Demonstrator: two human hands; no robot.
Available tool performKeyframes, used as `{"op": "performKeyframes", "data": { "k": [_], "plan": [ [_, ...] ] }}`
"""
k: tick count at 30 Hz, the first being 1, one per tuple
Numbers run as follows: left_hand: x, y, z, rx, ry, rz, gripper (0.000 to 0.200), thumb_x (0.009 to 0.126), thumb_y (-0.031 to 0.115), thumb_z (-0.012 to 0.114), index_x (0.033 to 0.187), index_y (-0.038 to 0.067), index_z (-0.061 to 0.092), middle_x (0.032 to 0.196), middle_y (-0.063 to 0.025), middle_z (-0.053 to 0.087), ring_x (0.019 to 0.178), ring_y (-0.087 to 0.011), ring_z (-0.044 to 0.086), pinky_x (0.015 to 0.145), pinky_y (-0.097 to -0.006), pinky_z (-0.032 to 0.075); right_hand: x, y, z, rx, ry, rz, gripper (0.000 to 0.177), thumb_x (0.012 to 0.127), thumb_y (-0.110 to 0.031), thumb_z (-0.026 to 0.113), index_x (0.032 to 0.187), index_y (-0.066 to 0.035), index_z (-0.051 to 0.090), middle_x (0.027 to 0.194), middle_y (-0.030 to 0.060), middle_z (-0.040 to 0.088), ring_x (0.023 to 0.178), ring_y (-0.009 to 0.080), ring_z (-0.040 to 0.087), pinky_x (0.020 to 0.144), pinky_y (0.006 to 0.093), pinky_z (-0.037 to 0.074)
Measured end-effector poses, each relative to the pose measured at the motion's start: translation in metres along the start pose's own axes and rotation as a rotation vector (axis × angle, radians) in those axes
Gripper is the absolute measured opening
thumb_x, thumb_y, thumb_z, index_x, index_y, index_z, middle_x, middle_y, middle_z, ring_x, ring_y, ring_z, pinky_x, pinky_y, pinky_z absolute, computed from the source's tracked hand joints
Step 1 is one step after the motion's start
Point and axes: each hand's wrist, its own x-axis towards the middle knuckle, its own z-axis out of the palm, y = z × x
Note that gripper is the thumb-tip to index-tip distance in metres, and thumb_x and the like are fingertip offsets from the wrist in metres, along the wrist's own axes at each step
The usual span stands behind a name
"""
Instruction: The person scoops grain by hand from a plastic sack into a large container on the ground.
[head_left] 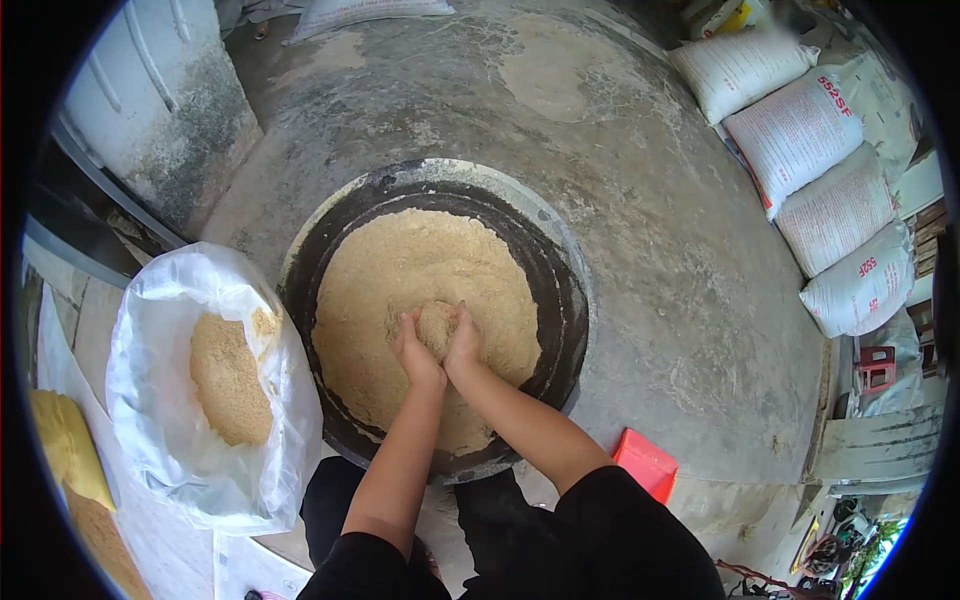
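A wide round dark tub (565, 300) stands on the floor in front of me, holding a layer of pale, crumbly meal (430, 245). Over the middle of the tub, my left hand (415, 350) and my right hand (463, 340) are cupped side by side, wrists close together. A small heap of the meal lies between them, held in both palms. The fingers curve up around it. Left of the tub sits an open white plastic-lined sack (150, 370) with similar, slightly darker meal (228, 380) inside.
Several full white sacks (795, 130) lie in a row at the right. A red plastic scoop or tray (645, 463) is on the floor right of the tub. A red stool (877, 368) stands far right. A yellow sack (68, 440) is at the left edge.
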Motion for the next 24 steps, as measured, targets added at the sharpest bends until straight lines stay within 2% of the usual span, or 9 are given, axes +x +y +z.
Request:
{"op": "performKeyframes", "data": {
  "k": [1,4,9,12,14,17,20,22,24],
  "plan": [
    [0.0,0.005,0.002,-0.045,-0.033,-0.006,0.039,0.091,0.026,0.044,0.108,-0.007,0.054,0.105,-0.0154,0.056,0.099,-0.022,0.053,0.089,-0.0324,0.039,0.0,-0.002,0.005,0.199,-0.019,0.114,0.044,0.091,-0.036,0.037,0.101,0.002,0.057,0.097,0.0153,0.058,0.09,0.0247,0.055,0.083,0.0347,0.044],
    [-0.022,0.046,0.022,-0.128,-0.059,0.042,0.035,0.091,0.024,0.045,0.104,-0.006,0.057,0.103,-0.0139,0.058,0.095,-0.0195,0.054,0.088,-0.0307,0.04,-0.039,-0.049,0.038,0.401,-0.076,0.097,0.036,0.088,-0.035,0.042,0.099,-0.003,0.056,0.1,0.0135,0.055,0.093,0.0255,0.053,0.083,0.0366,0.044],
    [-0.061,0.134,0.039,-0.098,-0.134,0.331,0.031,0.091,0.022,0.045,0.104,-0.004,0.057,0.102,-0.0106,0.058,0.094,-0.0166,0.054,0.084,-0.0292,0.044,-0.125,-0.118,0.104,0.318,-0.294,0.044,0.033,0.088,-0.034,0.044,0.099,-0.004,0.053,0.099,0.0121,0.055,0.092,0.0234,0.054,0.083,0.0353,0.044],
    [-0.097,0.196,0.035,-0.122,-0.212,0.529,0.029,0.092,0.019,0.045,0.104,-0.004,0.059,0.103,-0.0101,0.06,0.095,-0.0117,0.053,0.086,-0.026,0.04,-0.172,-0.128,0.142,0.289,-0.448,-0.059,0.035,0.09,-0.031,0.04,0.098,0.0,0.054,0.095,0.0126,0.056,0.09,0.0229,0.056,0.079,0.0336,0.045],
    [-0.105,0.228,0.022,-0.151,-0.159,0.672,0.028,0.091,0.017,0.046,0.105,-0.004,0.058,0.105,-0.0104,0.059,0.099,-0.0127,0.052,0.088,-0.0263,0.039,-0.192,-0.121,0.166,0.16,-0.745,-0.141,0.037,0.092,-0.028,0.036,0.103,0.003,0.054,0.101,0.0137,0.056,0.094,0.0227,0.055,0.084,0.0318,0.042],
    [-0.099,0.26,-0.013,0.081,0.049,0.945,0.033,0.091,0.016,0.045,0.116,-0.005,0.051,0.112,-0.0123,0.054,0.103,-0.0163,0.051,0.089,-0.0273,0.039,-0.222,-0.094,0.198,-0.283,-1.045,-0.562,0.04,0.094,-0.026,0.035,0.104,0.007,0.055,0.115,0.0162,0.053,0.108,0.0243,0.049,0.094,0.0311,0.034],
    [-0.082,0.266,-0.054,0.345,0.259,1.048,0.035,0.089,0.013,0.047,0.119,-0.004,0.047,0.119,-0.0137,0.051,0.108,-0.0174,0.049,0.092,-0.0272,0.037,-0.225,-0.07,0.206,-0.315,-1.084,-0.498,0.038,0.094,-0.025,0.037,0.102,0.006,0.057,0.12,0.0166,0.049,0.113,0.0254,0.045,0.095,0.0325,0.033],
    [-0.088,0.261,-0.056,0.326,0.201,1.055,0.034,0.088,0.014,0.049,0.117,-0.005,0.049,0.118,-0.0154,0.051,0.111,-0.0203,0.047,0.095,-0.0299,0.034,-0.211,-0.074,0.196,-0.464,-0.978,-0.948,0.037,0.094,-0.024,0.037,0.107,0.006,0.055,0.125,0.0159,0.045,0.116,0.0262,0.043,0.097,0.0341,0.032],
    [-0.096,0.252,-0.05,0.408,0.163,1.115,0.028,0.087,0.013,0.051,0.109,-0.003,0.055,0.113,-0.0155,0.055,0.109,-0.023,0.049,0.094,-0.0321,0.035,-0.19,-0.083,0.182,-0.384,-0.879,-0.842,0.039,0.094,-0.026,0.035,0.115,0.002,0.051,0.114,0.01,0.054,0.108,0.0174,0.047,0.096,0.0323,0.032]
  ]
}}
